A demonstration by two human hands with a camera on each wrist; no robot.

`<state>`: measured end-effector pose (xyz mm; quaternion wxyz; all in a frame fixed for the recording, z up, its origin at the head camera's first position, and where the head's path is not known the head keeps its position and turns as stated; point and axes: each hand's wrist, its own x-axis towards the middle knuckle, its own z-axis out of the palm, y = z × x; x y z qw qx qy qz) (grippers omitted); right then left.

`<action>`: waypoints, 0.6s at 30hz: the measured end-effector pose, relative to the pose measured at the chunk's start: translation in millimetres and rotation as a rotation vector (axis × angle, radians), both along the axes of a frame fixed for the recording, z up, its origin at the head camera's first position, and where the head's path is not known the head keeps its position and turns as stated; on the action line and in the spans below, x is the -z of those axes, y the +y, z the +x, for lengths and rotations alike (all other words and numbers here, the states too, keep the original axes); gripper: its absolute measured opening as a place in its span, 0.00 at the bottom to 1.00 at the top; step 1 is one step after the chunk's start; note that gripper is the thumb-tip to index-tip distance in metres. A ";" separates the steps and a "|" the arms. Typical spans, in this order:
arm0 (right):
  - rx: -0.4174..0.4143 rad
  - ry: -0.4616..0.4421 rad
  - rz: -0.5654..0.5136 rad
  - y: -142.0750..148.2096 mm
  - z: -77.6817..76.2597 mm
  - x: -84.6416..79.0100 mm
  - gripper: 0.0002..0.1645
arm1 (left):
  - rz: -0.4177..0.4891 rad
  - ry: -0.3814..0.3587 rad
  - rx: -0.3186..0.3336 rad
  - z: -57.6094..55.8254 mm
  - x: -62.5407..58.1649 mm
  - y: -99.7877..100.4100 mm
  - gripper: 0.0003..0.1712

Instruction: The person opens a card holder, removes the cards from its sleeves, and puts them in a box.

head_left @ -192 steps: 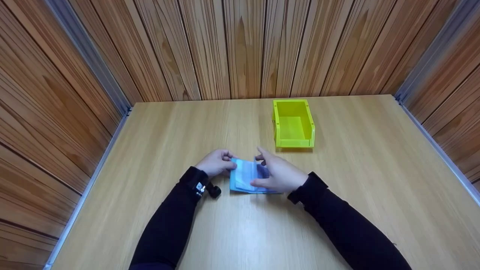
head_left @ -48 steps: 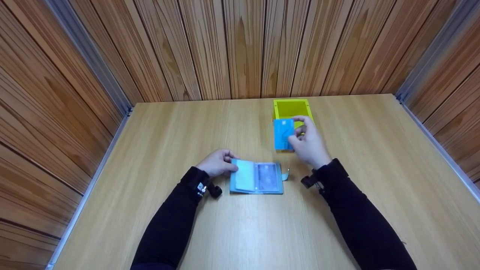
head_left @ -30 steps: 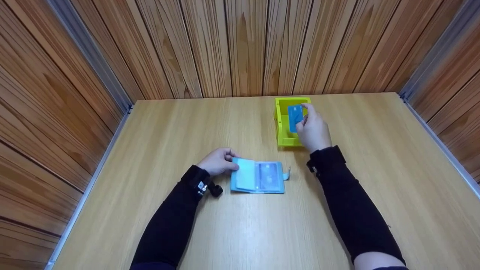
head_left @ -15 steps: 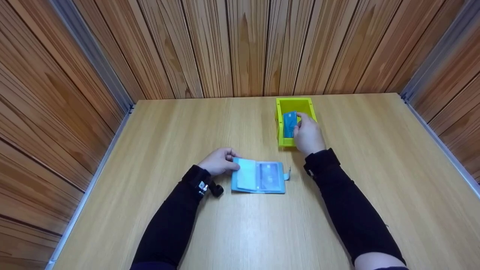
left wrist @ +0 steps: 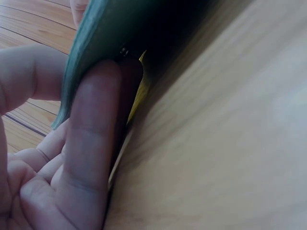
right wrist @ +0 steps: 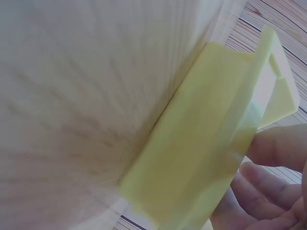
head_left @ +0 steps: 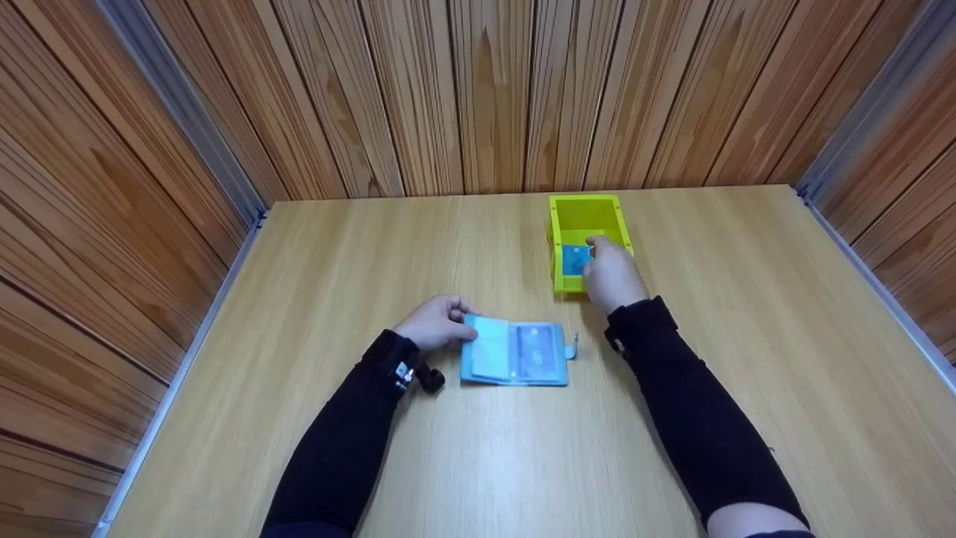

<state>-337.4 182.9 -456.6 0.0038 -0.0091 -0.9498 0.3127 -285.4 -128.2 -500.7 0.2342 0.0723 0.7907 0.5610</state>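
A light-blue card holder [head_left: 551, 373] lies spread on the table, with a pale leaf on its left side and a clear sleeve on its right. My left hand [head_left: 435, 323] pinches its left edge, thumb on top; in the left wrist view, a finger [left wrist: 93, 129] lies beneath the cover [left wrist: 91, 43]. Low in the yellow bin [head_left: 586, 284] is a blue card [head_left: 574, 260], foreshortened and seemingly flat. Right above its right side is my right hand [head_left: 616, 278], fingers loosely bent beside it. From the right wrist, the bin wall [right wrist: 192, 139] hides the card and the fingertips [right wrist: 264, 148].
A strap with a metal snap [head_left: 572, 347] sticks out from the holder's right side. Wood-plank walls [head_left: 493, 97] enclose the wooden table [head_left: 358, 261] at the back and sides. Each wrist wears a black band; a small camera [head_left: 431, 379] hangs from the left one.
My right hand has carried the blue card from near the holder into the yellow bin. Half a second ago the card stood up between its fingers; now it lies lower. The left hand stays put.
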 end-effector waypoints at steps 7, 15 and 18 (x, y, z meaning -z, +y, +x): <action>-0.028 0.030 -0.037 1.1 3.1 1.6 0.30 | -0.028 0.025 -0.001 0.5 -0.2 0.0 0.21; -0.049 0.073 -0.121 3.8 10.8 -5.0 0.35 | -0.019 0.005 -0.002 0.5 -0.8 0.0 0.20; -0.091 0.124 -0.128 2.2 18.8 -15.2 0.36 | 0.013 -0.012 -0.002 0.8 -0.6 0.8 0.20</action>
